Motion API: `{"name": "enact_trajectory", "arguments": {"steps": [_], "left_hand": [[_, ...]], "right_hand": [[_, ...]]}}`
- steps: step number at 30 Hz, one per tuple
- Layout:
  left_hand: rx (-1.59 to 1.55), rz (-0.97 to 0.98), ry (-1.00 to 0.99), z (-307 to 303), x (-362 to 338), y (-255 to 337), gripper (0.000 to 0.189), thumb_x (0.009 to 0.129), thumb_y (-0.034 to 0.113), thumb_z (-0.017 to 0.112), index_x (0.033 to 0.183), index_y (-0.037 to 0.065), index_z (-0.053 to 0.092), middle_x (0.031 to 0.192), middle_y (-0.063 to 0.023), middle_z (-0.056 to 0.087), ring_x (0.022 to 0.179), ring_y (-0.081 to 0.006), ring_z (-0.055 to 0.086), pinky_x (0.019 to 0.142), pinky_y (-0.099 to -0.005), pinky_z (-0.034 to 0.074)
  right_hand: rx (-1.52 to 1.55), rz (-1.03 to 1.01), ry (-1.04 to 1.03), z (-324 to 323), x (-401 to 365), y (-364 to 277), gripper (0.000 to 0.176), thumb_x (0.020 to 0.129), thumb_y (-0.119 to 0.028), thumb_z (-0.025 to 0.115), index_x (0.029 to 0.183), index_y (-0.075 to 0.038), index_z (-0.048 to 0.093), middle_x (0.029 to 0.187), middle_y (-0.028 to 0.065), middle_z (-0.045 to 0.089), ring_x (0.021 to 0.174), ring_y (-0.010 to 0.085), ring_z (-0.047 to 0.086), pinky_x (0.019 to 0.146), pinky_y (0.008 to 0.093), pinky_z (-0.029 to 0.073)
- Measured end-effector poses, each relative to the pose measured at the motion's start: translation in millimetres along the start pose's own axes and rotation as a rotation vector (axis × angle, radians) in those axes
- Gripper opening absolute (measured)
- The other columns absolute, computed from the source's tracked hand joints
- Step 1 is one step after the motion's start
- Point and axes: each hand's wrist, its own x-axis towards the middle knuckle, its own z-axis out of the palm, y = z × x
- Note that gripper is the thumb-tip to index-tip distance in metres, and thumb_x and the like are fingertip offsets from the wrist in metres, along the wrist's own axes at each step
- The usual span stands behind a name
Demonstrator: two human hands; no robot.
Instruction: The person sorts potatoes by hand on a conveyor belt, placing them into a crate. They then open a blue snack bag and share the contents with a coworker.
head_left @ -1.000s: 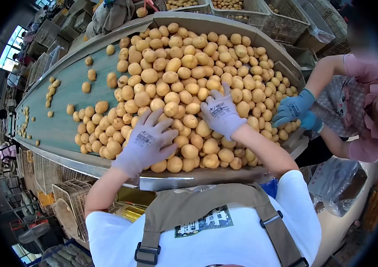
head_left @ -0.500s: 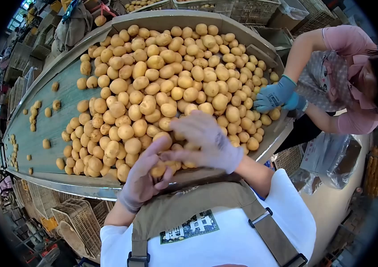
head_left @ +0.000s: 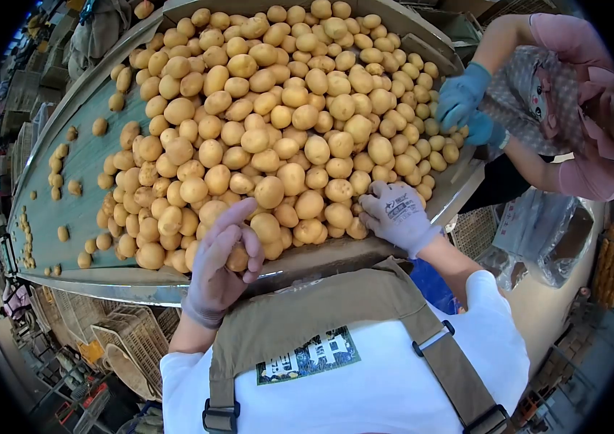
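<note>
A large heap of round yellow potatoes (head_left: pixel 270 130) covers much of the sorting table in front of me. My left hand (head_left: pixel 221 271), in a thin pale glove, is turned palm inward at the near edge. Its fingers curl around one potato (head_left: pixel 237 258), partly hidden by them. My right hand (head_left: pixel 398 217), in a matching glove with dark print on the back, lies palm down at the heap's near right edge. Its thumb and fingers are apart, touching potatoes there; no potato shows clearly in its grasp.
A green belt (head_left: pixel 90 181) on the left carries scattered potatoes. A metal rim (head_left: pixel 133 293) edges the table nearby. On the right, a co-worker's blue-gloved hands (head_left: pixel 466 101) touch the heap. Plastic crates (head_left: pixel 129 343) stand below left; a plastic-lined box (head_left: pixel 538 235) stands right.
My right hand has moved right, away from my left hand, down to the heap's edge. My left hand keeps a potato in its fingers. The co-worker's hands have shifted; the view has tilted slightly.
</note>
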Motion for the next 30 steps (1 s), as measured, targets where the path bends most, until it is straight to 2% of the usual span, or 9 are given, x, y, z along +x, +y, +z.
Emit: {"name": "enact_trajectory", "arguments": {"steps": [5,12,14,18,20,22,26,27,30], "left_hand": [[0.033,-0.028,0.08,8.5,0.6,-7.0,0.048,0.105,0.032,0.044,0.146,0.008,0.048,0.088,-0.0049,0.056,0.077,-0.0165,0.054,0.062,-0.0271,0.047],[0.052,-0.132,0.011,22.4,3.1,-15.6,0.067,0.1,0.046,0.051,0.155,0.012,0.035,0.126,-0.0063,0.059,0.084,-0.0151,0.054,0.07,-0.0275,0.047],[0.014,-0.169,-0.052,25.8,7.0,-28.7,0.073,0.099,0.053,0.051,0.158,0.013,0.03,0.132,-0.0066,0.057,0.076,-0.0128,0.052,0.065,-0.0238,0.044],[-0.011,-0.229,-0.204,19.7,10.1,-25.1,0.062,0.104,0.053,0.044,0.151,0.012,0.039,0.115,-0.007,0.06,0.066,-0.0119,0.05,0.055,-0.0213,0.04],[-0.061,-0.19,-0.162,18.5,10.5,-24.5,0.06,0.105,0.053,0.041,0.148,0.012,0.042,0.109,-0.0062,0.059,0.064,-0.0116,0.049,0.053,-0.0213,0.038],[-0.147,-0.16,-0.082,18.3,14.9,-30.0,0.058,0.106,0.053,0.039,0.146,0.012,0.045,0.105,-0.0048,0.059,0.064,-0.0112,0.047,0.053,-0.0217,0.037],[-0.441,-0.282,-0.044,15.4,18.5,-34.3,0.055,0.106,0.05,0.042,0.147,0.012,0.045,0.124,-0.0094,0.063,0.1,-0.0227,0.066,0.083,-0.0337,0.058],[-0.573,-0.259,-0.205,-1.1,22.6,-45.5,0.055,0.105,0.049,0.044,0.147,0.013,0.044,0.131,-0.0114,0.062,0.119,-0.0294,0.061,0.1,-0.0451,0.054],[-0.59,-0.215,-0.194,3.6,20.6,-43.4,0.053,0.105,0.049,0.044,0.146,0.015,0.045,0.13,-0.0102,0.063,0.122,-0.0282,0.061,0.104,-0.0453,0.051]], "right_hand": [[-0.018,-0.01,-0.194,-1.1,1.6,13.1,0.042,0.078,-0.032,0.072,0.117,-0.017,0.066,0.108,0.0145,0.059,0.093,0.0306,0.065,0.081,0.0438,0.05],[0.739,0.276,-0.048,-32.6,-3.0,-5.0,0.05,0.08,-0.028,0.074,0.124,-0.008,0.063,0.112,0.0136,0.061,0.096,0.0289,0.064,0.089,0.0369,0.051],[0.94,-0.016,-0.052,-63.0,-3.2,-39.3,0.051,0.083,-0.027,0.076,0.126,-0.003,0.062,0.108,0.0134,0.063,0.09,0.0215,0.062,0.081,0.0327,0.053],[0.587,0.003,0.072,-54.1,9.0,-9.9,0.031,0.089,-0.028,0.067,0.105,-0.001,0.066,0.104,0.0143,0.067,0.078,0.0293,0.068,0.073,0.0361,0.053],[0.27,-0.035,-0.229,-41.3,0.6,-7.6,0.028,0.089,-0.031,0.065,0.101,-0.006,0.063,0.102,0.0136,0.066,0.08,0.0352,0.067,0.071,0.0413,0.052],[0.105,-0.001,-0.176,-13.1,-9.6,-23.6,0.03,0.089,-0.033,0.065,0.105,-0.009,0.062,0.099,0.0131,0.064,0.084,0.0361,0.067,0.073,0.0442,0.052],[0.097,-0.082,-0.244,-1.9,-4.4,-19.6,0.038,0.087,-0.035,0.067,0.115,-0.011,0.057,0.095,0.0128,0.061,0.091,0.037,0.067,0.075,0.0476,0.052],[0.178,-0.101,-0.234,-3.9,-2.5,-16.0,0.036,0.087,-0.033,0.066,0.113,-0.009,0.058,0.097,0.0147,0.063,0.094,0.0361,0.066,0.075,0.0481,0.052],[0.353,-0.021,-0.198,5.4,0.6,-7.7,0.034,0.085,-0.029,0.066,0.112,-0.009,0.058,0.099,0.0156,0.064,0.09,0.0347,0.065,0.074,0.0461,0.052]]}}
